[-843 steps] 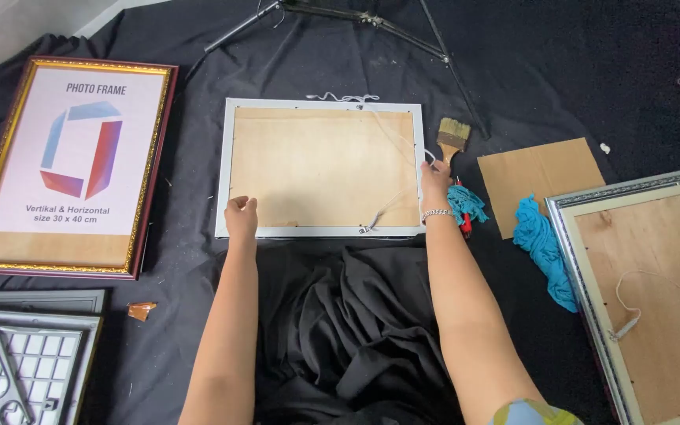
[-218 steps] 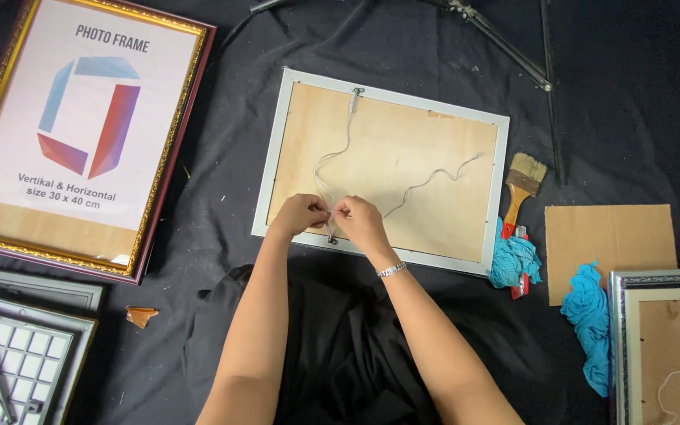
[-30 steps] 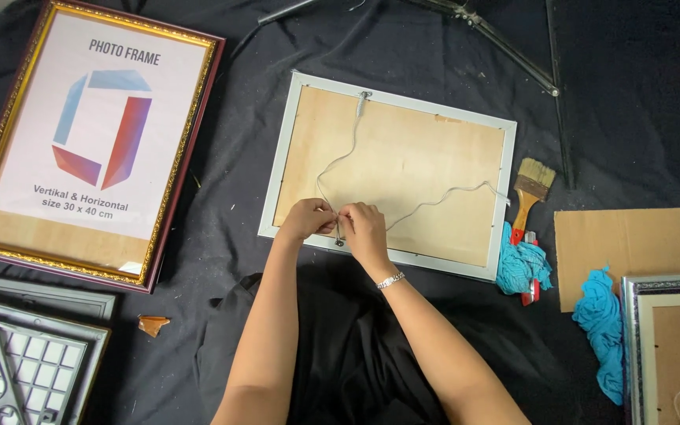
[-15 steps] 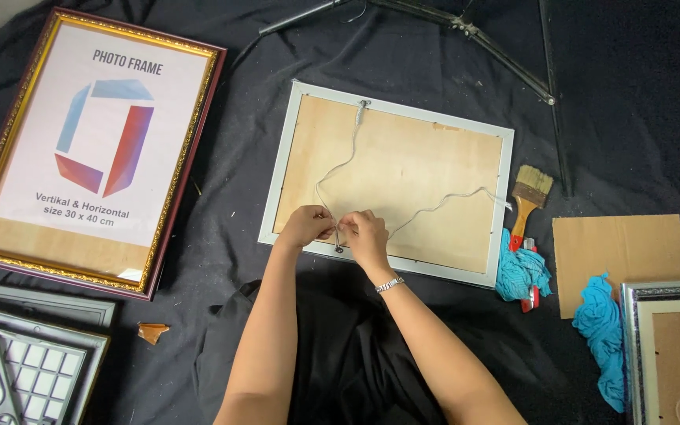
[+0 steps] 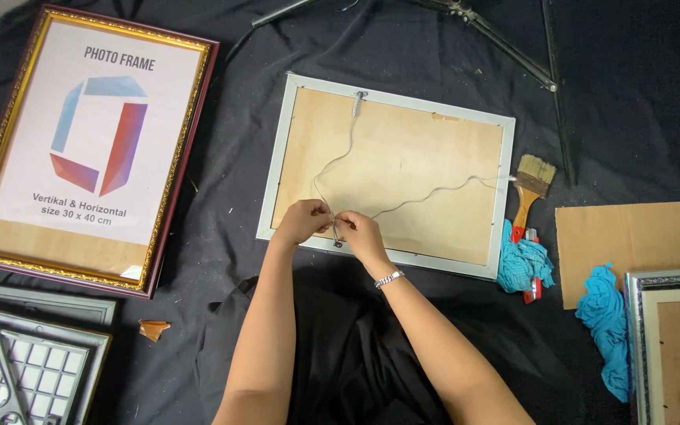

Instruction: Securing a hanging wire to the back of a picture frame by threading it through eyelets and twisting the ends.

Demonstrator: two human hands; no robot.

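Hands at the near edge of a picture frame that lies face down on black cloth, its brown backing board up. Your left hand and right hand meet over the near rail, fingers pinched shut on a thin hanging cord right at a small metal hook fixed to that rail. From your fingers the cord runs two ways: one strand curves to a hook on the far rail, the other trails in waves to the right rail beside a paintbrush.

Step in hand, by the look of it: fastening the cord at the near hook, by threading or knotting. Whether the cord already passes through the hook is hidden by your fingers. The next move likely calls for a fine pinch, steady tension on both strands, and the frame kept flat.

Surroundings: a gold and dark red frame to the left, teal rags and a cardboard sheet to the right, another upturned frame at the near right corner.
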